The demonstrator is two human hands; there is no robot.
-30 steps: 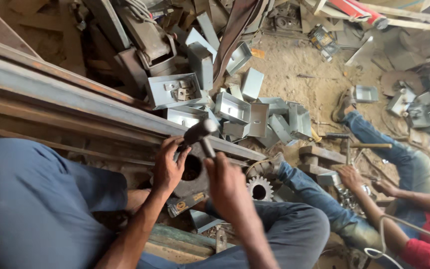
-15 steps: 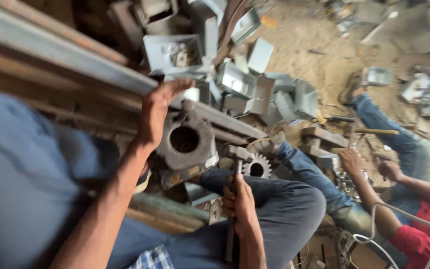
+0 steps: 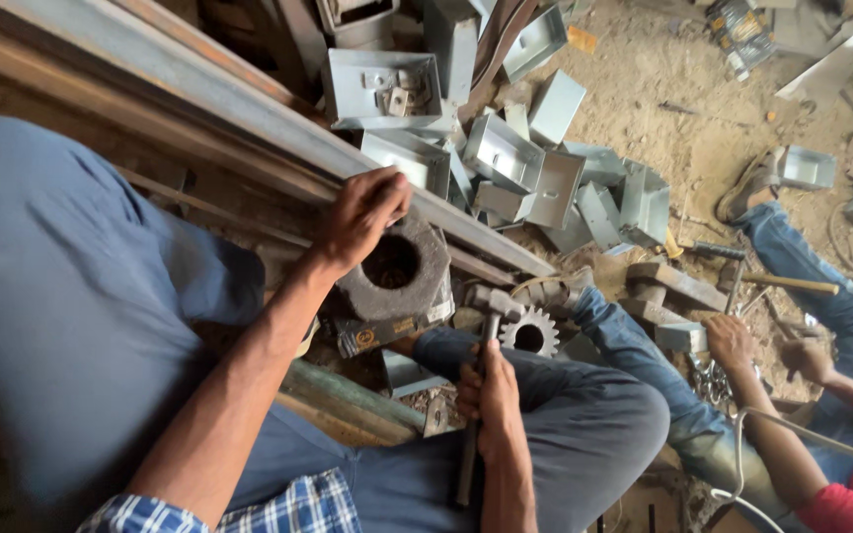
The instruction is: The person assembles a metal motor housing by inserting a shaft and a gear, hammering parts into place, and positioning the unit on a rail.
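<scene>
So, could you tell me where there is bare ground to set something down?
Bare dirt lies beyond the pile of grey metal boxes, towards the co-worker's shoe. It is crowded around the ring block under the left hand, and by the gear.

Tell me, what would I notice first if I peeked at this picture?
Probably the left hand resting on a heavy round metal block with a hole, right in the middle. Just below, the right hand grips a hammer beside a toothed gear. Behind them a jumble of grey metal boxes lies on the sandy ground, and another person's hand works at the right.
</scene>
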